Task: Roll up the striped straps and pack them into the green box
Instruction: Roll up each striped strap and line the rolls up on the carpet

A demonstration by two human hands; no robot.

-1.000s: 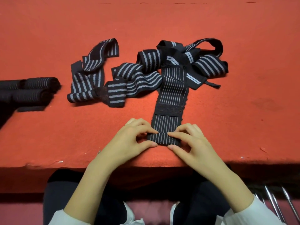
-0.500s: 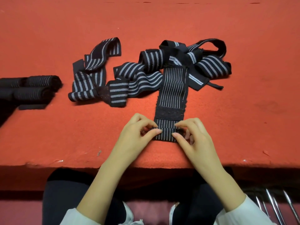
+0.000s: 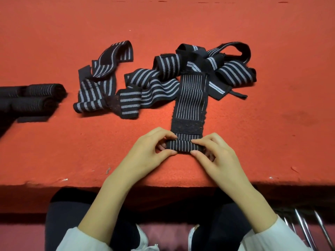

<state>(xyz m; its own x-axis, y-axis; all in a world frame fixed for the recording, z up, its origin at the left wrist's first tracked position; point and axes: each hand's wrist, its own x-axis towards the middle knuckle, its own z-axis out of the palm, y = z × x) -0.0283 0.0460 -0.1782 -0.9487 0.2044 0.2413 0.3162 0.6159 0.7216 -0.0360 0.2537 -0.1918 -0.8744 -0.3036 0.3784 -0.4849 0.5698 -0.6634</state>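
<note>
A black strap with thin white stripes (image 3: 192,98) lies flat toward me on the red table (image 3: 54,151), a dark fastener patch across it. Its near end is rolled into a small tube (image 3: 183,146). My left hand (image 3: 150,151) pinches the tube's left end and my right hand (image 3: 213,156) pinches its right end, thumbs beneath and fingers on top. Behind lies a tangled heap of wider striped straps (image 3: 155,82) and another bunch at the back right (image 3: 233,69). The green box is not in view.
Two rolled straps (image 3: 36,98) lie at the table's left edge. The table's front edge (image 3: 72,183) runs just below my hands. My dark trousers and white shoes show beneath, and metal rods (image 3: 304,230) stand at the lower right.
Both hands have rolled the strap's near end away from me, so the roll is thicker and sits closer to the fastener patch. The loose straps have not moved.
</note>
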